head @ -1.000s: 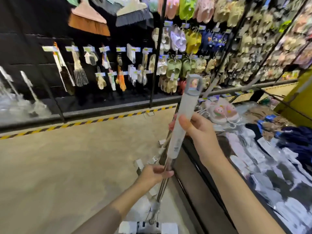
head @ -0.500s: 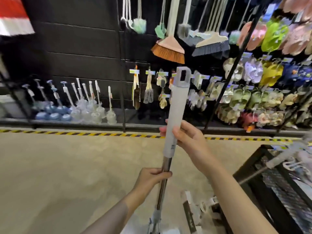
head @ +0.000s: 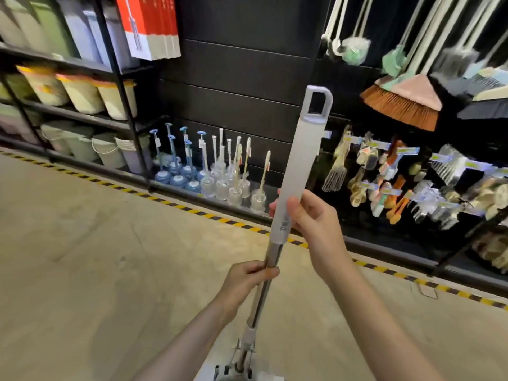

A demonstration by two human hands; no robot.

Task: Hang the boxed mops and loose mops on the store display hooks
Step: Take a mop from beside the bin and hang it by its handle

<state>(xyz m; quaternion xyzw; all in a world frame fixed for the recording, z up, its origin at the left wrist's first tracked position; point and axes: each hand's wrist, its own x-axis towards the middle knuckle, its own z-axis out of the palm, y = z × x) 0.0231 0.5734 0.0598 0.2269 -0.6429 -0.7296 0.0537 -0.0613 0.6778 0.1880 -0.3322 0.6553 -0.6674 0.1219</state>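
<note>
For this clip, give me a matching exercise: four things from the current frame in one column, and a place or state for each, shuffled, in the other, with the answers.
Things:
1. mop
2. broom
3. red boxes
4. toilet brushes

Places or states:
A. hangs on the dark wall at upper right, brown bristles down
B. stand on the top shelf at upper left
C. held upright, the left hand on its metal pole and the right hand on its grey grip
D. stand in clear holders on the low ledge by the floor

Pairs: 1-C, 2-A, 3-B, 4-D
</note>
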